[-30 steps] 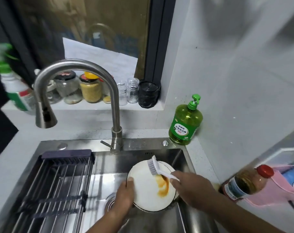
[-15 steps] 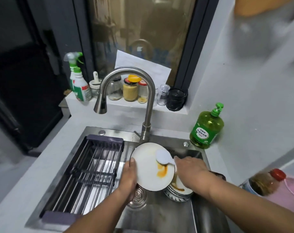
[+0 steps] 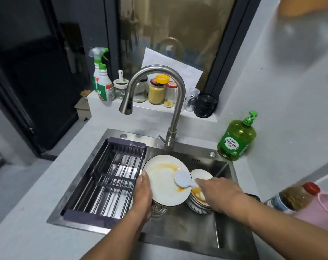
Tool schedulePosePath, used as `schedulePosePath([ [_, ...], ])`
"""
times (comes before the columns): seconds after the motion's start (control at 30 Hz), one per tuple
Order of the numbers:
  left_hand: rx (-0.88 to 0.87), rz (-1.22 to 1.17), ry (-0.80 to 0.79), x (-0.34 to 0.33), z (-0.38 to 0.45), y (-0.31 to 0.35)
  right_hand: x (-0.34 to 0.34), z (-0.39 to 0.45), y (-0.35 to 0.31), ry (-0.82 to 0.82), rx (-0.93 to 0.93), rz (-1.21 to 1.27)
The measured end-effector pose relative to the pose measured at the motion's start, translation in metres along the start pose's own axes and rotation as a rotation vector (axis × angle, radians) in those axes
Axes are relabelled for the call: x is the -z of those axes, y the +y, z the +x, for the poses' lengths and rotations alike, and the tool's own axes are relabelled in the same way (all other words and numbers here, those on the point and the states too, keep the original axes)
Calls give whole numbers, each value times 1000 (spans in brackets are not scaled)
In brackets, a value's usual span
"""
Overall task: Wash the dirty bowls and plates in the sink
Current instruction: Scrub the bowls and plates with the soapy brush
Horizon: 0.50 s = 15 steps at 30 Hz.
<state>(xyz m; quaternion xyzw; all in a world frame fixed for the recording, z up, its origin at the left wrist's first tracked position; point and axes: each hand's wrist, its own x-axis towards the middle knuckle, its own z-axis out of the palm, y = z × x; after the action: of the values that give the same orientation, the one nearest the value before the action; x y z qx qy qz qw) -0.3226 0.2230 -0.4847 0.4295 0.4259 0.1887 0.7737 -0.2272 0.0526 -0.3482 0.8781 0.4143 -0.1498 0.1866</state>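
Head view: left hand (image 3: 142, 194) gripping stained plate (image 3: 164, 182), right hand (image 3: 220, 192) clutching white brush (image 3: 182, 179); green bottle (image 3: 236, 139) label unreadable.

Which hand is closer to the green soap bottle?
Right. The right hand scrubs with the brush below the soap bottle; the left hand grips the plate farther left.
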Motion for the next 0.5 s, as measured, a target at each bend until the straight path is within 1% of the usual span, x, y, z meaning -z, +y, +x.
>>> schedulePosePath([
  [0.07, -13, 47, -39, 0, -8, -3, 6, 7, 4, 43, -45, -3],
  [0.13, 10, 26, -66, -6, -18, -9, 10, 16, -6, 68, -35, 18],
  [0.23, 45, -9, -90, -9, -18, -20, 10, 16, -29, 33, 51, 37],
  [0.37, 52, -43, -7, 2, -11, -13, -3, -15, -29, -1, 183, -7],
  [0.4, 42, -46, 1, 6, -9, -12, -2, -20, -22, -12, 175, -30],
  [0.5, 1, 5, -24, 11, -9, -10, 7, -14, 3, -12, 48, -168],
])
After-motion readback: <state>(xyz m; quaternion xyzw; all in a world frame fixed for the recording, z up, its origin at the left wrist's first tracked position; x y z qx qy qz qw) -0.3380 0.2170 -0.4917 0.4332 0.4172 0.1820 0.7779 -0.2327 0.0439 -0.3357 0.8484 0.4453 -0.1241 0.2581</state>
